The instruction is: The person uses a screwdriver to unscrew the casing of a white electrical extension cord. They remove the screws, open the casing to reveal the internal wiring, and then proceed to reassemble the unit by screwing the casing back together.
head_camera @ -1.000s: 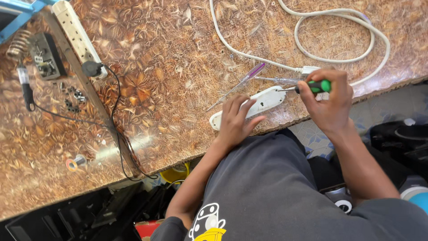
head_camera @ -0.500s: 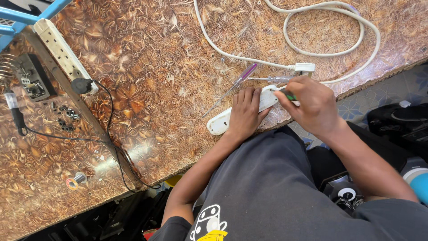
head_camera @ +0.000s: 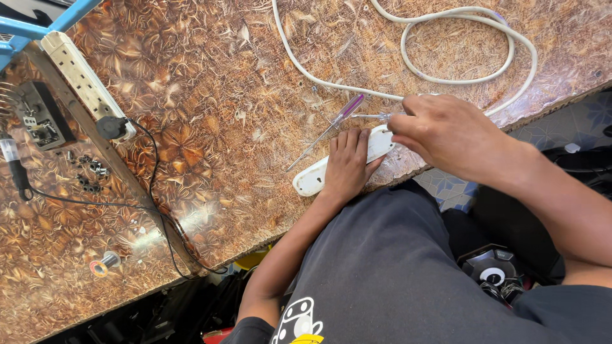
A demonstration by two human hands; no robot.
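White power strip (head_camera: 315,178) at near table edge (head_camera: 223,242), pinned flat under left hand (head_camera: 347,167). Right hand (head_camera: 440,130) now curled over strip's far end; green-handled tool no longer visible, hold unclear. Purple screwdriver (head_camera: 331,127) beside.

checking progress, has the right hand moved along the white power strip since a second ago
Yes. The right hand has shifted from beyond the white power strip's cord end to over that end, closer to the left hand.

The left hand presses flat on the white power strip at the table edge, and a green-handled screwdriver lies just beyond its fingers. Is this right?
Not quite. In the head view, the screwdriver has a purple handle, not green. The left hand does press flat on the white power strip.
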